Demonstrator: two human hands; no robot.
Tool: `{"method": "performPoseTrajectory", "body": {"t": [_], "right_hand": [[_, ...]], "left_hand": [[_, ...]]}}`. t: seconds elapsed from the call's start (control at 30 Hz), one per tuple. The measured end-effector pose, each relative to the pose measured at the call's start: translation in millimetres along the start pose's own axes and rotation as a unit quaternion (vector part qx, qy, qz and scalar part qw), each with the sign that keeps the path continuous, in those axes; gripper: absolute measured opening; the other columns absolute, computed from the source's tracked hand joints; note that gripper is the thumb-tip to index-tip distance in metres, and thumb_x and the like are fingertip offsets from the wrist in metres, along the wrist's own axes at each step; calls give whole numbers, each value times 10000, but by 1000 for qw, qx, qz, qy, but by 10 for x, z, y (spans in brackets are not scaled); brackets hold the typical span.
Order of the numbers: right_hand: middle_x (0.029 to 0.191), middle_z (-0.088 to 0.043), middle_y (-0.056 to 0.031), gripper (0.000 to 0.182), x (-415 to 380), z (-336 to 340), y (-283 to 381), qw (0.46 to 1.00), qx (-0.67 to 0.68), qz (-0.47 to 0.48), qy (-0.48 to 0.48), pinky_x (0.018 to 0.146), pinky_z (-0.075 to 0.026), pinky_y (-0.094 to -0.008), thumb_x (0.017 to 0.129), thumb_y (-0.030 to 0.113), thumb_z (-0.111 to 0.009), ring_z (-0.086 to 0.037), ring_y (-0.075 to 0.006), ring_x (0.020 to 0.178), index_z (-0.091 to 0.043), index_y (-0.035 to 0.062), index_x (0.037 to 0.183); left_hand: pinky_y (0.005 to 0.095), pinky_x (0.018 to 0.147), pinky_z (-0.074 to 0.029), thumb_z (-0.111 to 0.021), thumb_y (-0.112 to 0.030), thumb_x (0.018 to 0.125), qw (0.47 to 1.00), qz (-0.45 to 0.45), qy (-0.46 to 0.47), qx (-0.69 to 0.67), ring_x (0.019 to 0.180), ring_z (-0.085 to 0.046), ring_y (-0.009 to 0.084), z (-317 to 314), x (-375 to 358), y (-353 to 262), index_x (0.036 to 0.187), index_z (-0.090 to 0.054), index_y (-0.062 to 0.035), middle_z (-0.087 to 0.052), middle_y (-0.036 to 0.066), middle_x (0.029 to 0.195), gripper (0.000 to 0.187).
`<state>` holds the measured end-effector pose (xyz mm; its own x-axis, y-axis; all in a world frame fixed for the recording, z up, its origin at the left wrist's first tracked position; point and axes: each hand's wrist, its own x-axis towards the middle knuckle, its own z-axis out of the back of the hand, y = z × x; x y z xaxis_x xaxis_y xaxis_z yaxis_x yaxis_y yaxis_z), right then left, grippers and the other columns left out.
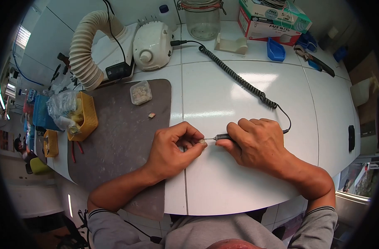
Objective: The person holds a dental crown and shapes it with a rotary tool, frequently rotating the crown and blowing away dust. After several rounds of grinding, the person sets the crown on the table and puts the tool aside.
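Observation:
My left hand (174, 145) pinches a small pale piece (202, 141) between thumb and fingers, over the white tiled tabletop. Too little of the piece shows to tell its kind. My right hand (258, 141) is wrapped round a rotary tool handpiece (223, 137), held level and pointing left. Its thin bit meets the pale piece at my left fingertips. From the handpiece's back end a black coiled cord (239, 79) runs up to the white control unit (153, 46). A similar beige piece (151, 115) lies on the dark mat (127, 145).
A small clear tub (140, 93) of pale pieces stands on the mat. Left are a yellow basket (88, 116) with plastic bags and a ribbed hose (83, 50). Along the back stand a glass jar (202, 23), mask box (264, 29), blue tray (275, 50) and pliers (316, 60).

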<state>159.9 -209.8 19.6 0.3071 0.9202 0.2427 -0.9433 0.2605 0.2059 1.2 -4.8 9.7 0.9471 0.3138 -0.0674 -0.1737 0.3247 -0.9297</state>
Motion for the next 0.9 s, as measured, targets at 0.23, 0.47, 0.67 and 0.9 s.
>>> {"method": "performPoseTrajectory", "body": {"t": [0.23,0.47,0.67,0.9], "right_hand": [[644,-634,-44,471,6,1,-4,1000,-3,3,-1,528,-504,-366,1040,535,-735,-676,-228,525,-659,129,815],[646,-639,-50,474,8,3,2,1000,-6,1,6,522,-505,-360,1042,539,-733,-685,-229,531,-667,126,818],[640,-637,-48,476,2,-10,15,1000,-6,8,-5,519,-504,-361,1042,540,-733,-680,-228,523,-671,126,816],[644,-640,-48,476,6,4,-10,1000,-2,2,3,513,-505,-360,1041,535,-738,-687,-228,527,-670,120,818]], "left_hand": [[232,735,-582,-887,-65,921,1000,-6,-3,6,844,-714,83,1,10,-4,1029,-768,38,-780,70,935,192],[233,734,-583,-891,-73,917,1000,-3,1,2,839,-715,84,4,7,-1,1033,-774,39,-785,69,928,200],[236,735,-585,-888,-74,918,1000,-9,1,7,843,-716,85,-6,16,-9,1036,-776,41,-789,73,931,199],[237,737,-586,-891,-82,923,1000,-8,2,7,842,-716,86,12,13,-5,1038,-770,43,-784,72,924,208]]}}
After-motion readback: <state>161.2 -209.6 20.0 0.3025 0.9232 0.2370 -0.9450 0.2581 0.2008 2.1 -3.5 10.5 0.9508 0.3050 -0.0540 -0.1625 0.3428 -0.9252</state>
